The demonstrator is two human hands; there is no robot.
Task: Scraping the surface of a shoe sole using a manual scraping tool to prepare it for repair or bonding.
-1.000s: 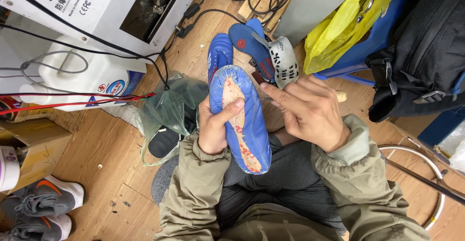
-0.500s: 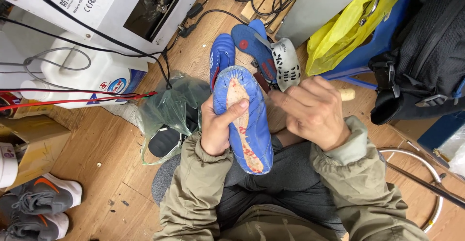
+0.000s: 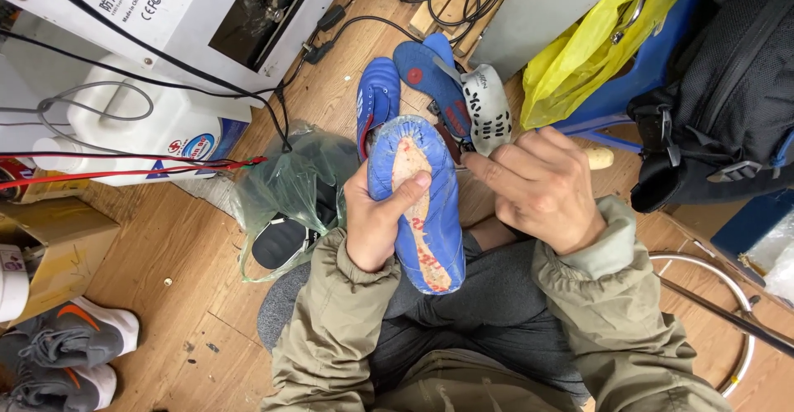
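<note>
On the wooden floor (image 3: 165, 238), at about 11 o'clock from the hands, a white plastic jug (image 3: 141, 135) and a white machine with a dark window (image 3: 207, 15). At 9 o'clock, a clear green plastic bag (image 3: 289, 189); at 12 o'clock, a blue shoe upper (image 3: 378, 102) and a loose blue insole (image 3: 430, 81). Grey sneakers (image 3: 66, 354) at 8 o'clock.

Above the lap, held sole side up: blue soleless shoe with bare tan bottom (image 3: 418, 205). Left hand (image 3: 376, 217) wrapped around its left edge, thumb pressed on the bottom. Right hand (image 3: 542, 184) just beside at 3 o'clock, loosely curled, fingers toward the shoe; grip there impossible to tell.
</note>
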